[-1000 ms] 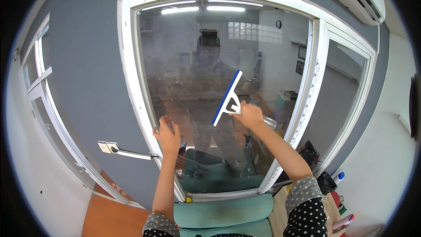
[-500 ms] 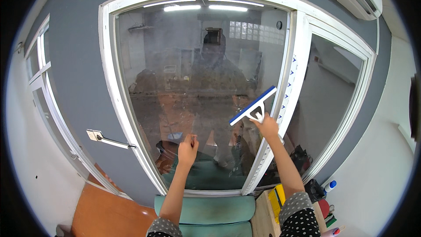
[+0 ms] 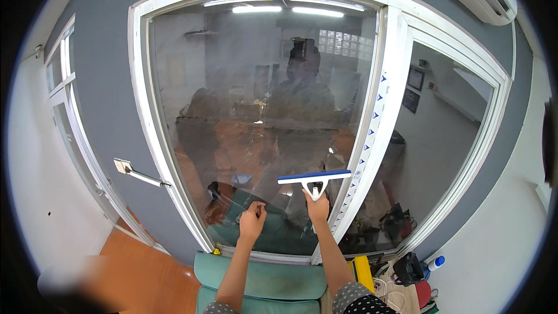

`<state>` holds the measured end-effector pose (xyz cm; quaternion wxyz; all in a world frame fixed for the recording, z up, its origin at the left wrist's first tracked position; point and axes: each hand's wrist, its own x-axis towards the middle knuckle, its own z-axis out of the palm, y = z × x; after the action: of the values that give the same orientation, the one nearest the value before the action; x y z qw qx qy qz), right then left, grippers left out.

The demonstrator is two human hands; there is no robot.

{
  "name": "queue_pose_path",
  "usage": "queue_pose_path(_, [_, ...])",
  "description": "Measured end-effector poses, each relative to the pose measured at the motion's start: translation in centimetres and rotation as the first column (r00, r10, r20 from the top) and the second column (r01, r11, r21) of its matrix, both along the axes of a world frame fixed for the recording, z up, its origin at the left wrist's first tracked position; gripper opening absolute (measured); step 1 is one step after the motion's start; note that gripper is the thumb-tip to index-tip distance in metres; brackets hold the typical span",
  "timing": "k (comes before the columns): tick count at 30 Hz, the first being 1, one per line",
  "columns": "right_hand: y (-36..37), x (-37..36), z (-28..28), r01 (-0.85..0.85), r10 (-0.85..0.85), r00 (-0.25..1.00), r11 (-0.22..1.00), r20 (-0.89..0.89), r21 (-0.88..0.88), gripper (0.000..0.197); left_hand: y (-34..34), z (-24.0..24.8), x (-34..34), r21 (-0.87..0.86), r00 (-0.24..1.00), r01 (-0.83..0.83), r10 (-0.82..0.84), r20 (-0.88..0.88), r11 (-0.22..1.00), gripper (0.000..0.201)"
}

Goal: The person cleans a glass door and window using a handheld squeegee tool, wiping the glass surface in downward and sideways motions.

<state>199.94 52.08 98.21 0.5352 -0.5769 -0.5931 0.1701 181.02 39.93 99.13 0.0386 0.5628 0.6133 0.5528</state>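
My right hand grips the white handle of a window squeegee with a blue blade edge. The squeegee lies across the lower right of a large glass pane, nearly level, its right end by the white frame. Whether the blade presses the glass along its full length is hard to tell. To its left, my left hand is in front of the lower glass, fingers curled in, with nothing visible in it. Hazy streaks and reflections of the room cover the pane.
Below the window stands a green padded seat. At right, a wooden surface holds a yellow item, cables, a black bag and a blue-capped bottle. A white sliding frame borders the pane. Left is a wall socket with plug.
My right hand has moved down and left with the squeegee, whose blade has turned from steeply slanted to nearly level. My left hand sits a little lower. The view has shifted slightly.
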Motion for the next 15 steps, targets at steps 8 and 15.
queue_pose_path(8, [-2.2, 0.7, -1.0, -0.279, 0.175, 0.908, 0.93, -0.38, -0.238, 0.038, -2.5, -1.8, 3.0, 0.012, 0.99, 0.0, -0.002, 0.14, 1.0, 0.011])
queue_pose_path(15, [-10.2, 1.7, -1.2, -0.643, 0.272, 0.545, 0.743, -0.793, -0.187, 0.022, -4.6, -5.8, 7.4, -0.063, 0.841, 0.417, -0.358, 0.406, 0.907, 0.027])
